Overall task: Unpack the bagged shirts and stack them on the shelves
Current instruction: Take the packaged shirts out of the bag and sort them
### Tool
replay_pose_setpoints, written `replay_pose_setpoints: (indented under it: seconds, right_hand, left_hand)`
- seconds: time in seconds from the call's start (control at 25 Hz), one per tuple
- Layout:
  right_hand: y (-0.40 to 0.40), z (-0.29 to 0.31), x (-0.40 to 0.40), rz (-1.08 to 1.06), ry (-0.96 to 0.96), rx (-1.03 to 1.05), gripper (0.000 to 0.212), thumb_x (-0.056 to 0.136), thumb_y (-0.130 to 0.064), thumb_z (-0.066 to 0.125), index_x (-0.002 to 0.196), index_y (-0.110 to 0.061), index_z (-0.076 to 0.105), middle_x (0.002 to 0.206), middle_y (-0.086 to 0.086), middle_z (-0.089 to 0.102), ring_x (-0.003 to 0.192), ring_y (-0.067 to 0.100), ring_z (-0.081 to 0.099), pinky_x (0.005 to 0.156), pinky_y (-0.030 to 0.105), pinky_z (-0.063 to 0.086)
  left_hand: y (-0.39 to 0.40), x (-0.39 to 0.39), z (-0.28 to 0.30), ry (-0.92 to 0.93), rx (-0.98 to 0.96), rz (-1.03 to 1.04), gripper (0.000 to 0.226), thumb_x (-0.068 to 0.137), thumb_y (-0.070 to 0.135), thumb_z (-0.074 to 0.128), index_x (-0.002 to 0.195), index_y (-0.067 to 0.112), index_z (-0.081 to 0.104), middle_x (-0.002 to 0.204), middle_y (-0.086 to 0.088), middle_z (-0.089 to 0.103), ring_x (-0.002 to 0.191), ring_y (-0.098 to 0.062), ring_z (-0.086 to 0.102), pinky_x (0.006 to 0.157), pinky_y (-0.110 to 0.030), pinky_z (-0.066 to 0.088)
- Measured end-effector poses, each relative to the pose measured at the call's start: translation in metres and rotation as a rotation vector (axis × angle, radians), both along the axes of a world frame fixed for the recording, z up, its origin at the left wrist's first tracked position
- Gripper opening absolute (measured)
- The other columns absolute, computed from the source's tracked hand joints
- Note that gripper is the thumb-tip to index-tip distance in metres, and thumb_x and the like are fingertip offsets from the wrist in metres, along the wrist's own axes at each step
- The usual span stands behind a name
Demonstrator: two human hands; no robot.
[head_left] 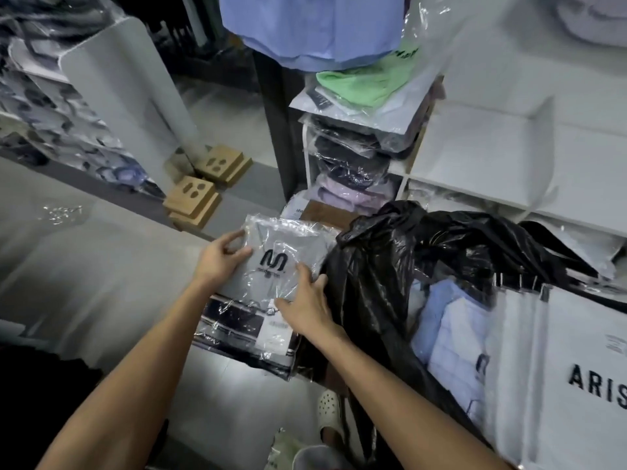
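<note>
A grey shirt in a clear plastic bag point(281, 245) with a black logo is held between both hands above the floor. My left hand point(222, 257) grips its left edge, thumb on top. My right hand point(305, 300) holds its lower right corner, fingers curled over the plastic. Under it lies a dark striped bagged shirt point(244, 327) on a low pile. White shelves point(475, 157) stand behind, with bagged dark and pink shirts point(353, 171) in one compartment and a green shirt point(366, 83) on top.
A black rubbish bag point(390, 273) with light blue bagged shirts point(454, 334) stands at the right, next to a white lettered tote point(576, 368). Wooden blocks point(203, 188) lie on the floor. A blue shirt point(312, 25) hangs above. A shelf with patterned bagged shirts point(51, 106) fills the left.
</note>
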State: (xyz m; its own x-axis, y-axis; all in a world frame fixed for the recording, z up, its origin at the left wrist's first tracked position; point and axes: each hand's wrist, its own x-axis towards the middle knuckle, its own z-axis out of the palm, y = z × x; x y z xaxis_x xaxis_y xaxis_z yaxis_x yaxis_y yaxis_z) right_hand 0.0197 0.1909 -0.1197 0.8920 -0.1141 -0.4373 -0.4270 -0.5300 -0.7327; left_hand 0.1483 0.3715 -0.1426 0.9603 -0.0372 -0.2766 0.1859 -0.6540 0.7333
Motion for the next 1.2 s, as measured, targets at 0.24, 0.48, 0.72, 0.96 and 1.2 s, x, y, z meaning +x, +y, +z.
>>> replay_pose_setpoints:
  seconds: [0.24,0.48,0.72,0.96,1.2]
  right_hand:
    - [0.006,0.038,0.004,0.141,-0.008,-0.100,0.079,0.091,-0.033,0.071,0.151,-0.012,0.025,0.162,0.033,-0.013,0.151,0.052,-0.002,0.124,0.055,0.019]
    - [-0.083,0.105,0.002,-0.174,-0.548,0.114,0.043,0.094,-0.012,0.064,0.136,-0.010,0.059,0.138,0.011,0.047,0.124,0.027,0.057,0.111,0.040,0.045]
    - [-0.211,0.103,-0.050,-0.571,-0.717,0.153,0.030,0.089,-0.002,0.061,0.106,-0.026,0.068,0.113,0.001,0.068,0.092,0.006,0.069,0.087,0.022,0.054]
    - [-0.280,0.049,-0.133,-0.780,-0.445,0.136,0.036,0.097,-0.003,0.058,0.120,-0.030,0.063,0.113,-0.017,0.066,0.105,-0.005,0.062,0.083,0.008,0.046]
    - [-0.299,0.021,-0.171,-0.830,-0.304,0.152,0.030,0.099,-0.015,0.060,0.123,-0.033,0.064,0.115,-0.014,0.066,0.103,-0.002,0.061,0.080,0.010,0.042]
  left_hand:
    - [-0.034,0.013,0.038,-0.125,-0.036,0.026,0.054,0.093,0.053,0.067,0.136,0.021,0.062,0.128,-0.013,0.066,0.112,-0.025,0.063,0.096,-0.041,0.053]
    - [-0.164,-0.016,0.145,-0.382,-0.446,-0.198,0.023,0.102,0.031,0.062,0.124,0.027,0.064,0.112,0.007,0.068,0.103,-0.003,0.064,0.090,-0.019,0.051]
    - [-0.281,-0.112,0.141,-0.510,-0.587,-0.519,0.026,0.100,0.015,0.063,0.125,0.020,0.063,0.116,0.001,0.069,0.109,-0.008,0.067,0.095,-0.027,0.054]
    - [-0.357,-0.165,0.039,0.263,-0.072,-0.654,0.040,0.100,0.045,0.054,0.123,0.014,0.062,0.121,-0.002,0.068,0.116,-0.023,0.063,0.094,-0.033,0.047]
    - [-0.370,-0.172,0.013,0.426,0.184,-0.644,0.019,0.093,0.032,0.067,0.095,0.016,0.056,0.108,-0.002,0.061,0.095,-0.020,0.063,0.077,-0.029,0.054]
